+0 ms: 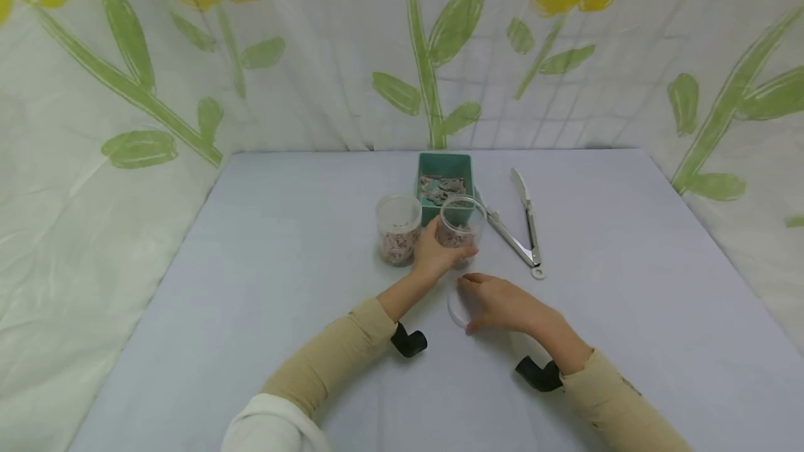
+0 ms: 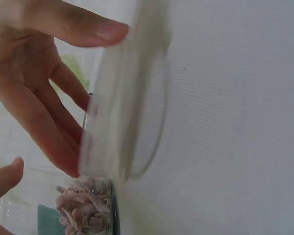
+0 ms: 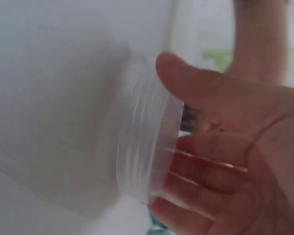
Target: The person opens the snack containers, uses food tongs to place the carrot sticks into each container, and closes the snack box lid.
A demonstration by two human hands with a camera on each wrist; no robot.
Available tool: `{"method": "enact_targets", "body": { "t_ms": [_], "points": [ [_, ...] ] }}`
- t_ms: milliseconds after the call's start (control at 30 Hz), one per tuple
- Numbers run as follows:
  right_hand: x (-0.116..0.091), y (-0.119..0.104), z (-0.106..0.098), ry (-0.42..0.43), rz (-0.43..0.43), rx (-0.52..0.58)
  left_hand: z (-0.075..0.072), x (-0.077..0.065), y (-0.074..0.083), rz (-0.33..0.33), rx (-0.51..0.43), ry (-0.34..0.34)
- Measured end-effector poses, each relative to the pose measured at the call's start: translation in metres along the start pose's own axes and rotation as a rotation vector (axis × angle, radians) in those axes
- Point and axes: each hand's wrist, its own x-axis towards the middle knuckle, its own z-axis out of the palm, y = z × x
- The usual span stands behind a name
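My left hand (image 1: pixel 435 253) grips a clear plastic jar (image 1: pixel 463 215), lidless, with pinkish-brown strips in its lower part. In the left wrist view the strips (image 2: pixel 85 208) show close up. My right hand (image 1: pixel 505 305) holds a round translucent lid (image 1: pixel 458 308) low over the table, in front of the jar. The right wrist view shows the lid (image 3: pixel 149 142) tilted on edge, thumb on one side and fingers on the other. Touching or nearly touching my left hand is a second clear jar (image 1: pixel 398 229), holding similar strips.
Behind the jars stands a teal rectangular container (image 1: pixel 444 159) with greyish-brown pieces inside. Metal tongs (image 1: pixel 530 229) lie spread on the table to its right. A flower-printed curtain (image 1: pixel 326 75) hangs along the table's far edge.
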Motion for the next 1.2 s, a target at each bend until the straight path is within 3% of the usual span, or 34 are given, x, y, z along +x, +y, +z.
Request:
{"method": "enact_targets", "body": {
  "t_ms": [100, 233, 300, 400, 500, 567, 667, 833, 1033, 1200],
  "points": [
    [-0.013, 0.001, -0.013, -0.044, -0.084, 0.105, -0.006, -0.004, -0.005, 0.099, 0.046, -0.021],
    [-0.037, 0.004, -0.042, -0.052, -0.280, 0.367, -0.017, -0.014, -0.008, 0.221, 0.078, -0.084],
    [-0.048, 0.006, -0.057, 0.005, -0.401, 0.459, -0.022, -0.021, -0.006, 0.265, 0.103, -0.118],
    [-0.057, 0.010, -0.072, 0.168, -0.526, 0.512, -0.030, -0.033, 0.000, 0.312, 0.144, -0.155],
    [-0.055, 0.013, -0.078, 0.320, -0.494, 0.491, -0.037, -0.044, 0.009, 0.340, 0.222, -0.178],
    [-0.052, 0.015, -0.077, 0.351, -0.450, 0.478, -0.040, -0.051, 0.015, 0.348, 0.290, -0.195],
    [-0.046, 0.018, -0.073, 0.318, -0.394, 0.454, -0.045, -0.059, 0.023, 0.344, 0.416, -0.233],
    [-0.042, 0.019, -0.069, 0.228, -0.440, 0.491, -0.049, -0.068, 0.029, 0.365, 0.552, -0.296],
    [-0.042, 0.018, -0.068, 0.137, -0.529, 0.519, -0.057, -0.071, 0.032, 0.366, 0.518, -0.402],
    [-0.047, 0.015, -0.071, 0.046, -0.534, 0.529, -0.062, -0.068, 0.027, 0.292, 0.389, -0.616]
  ]
}}
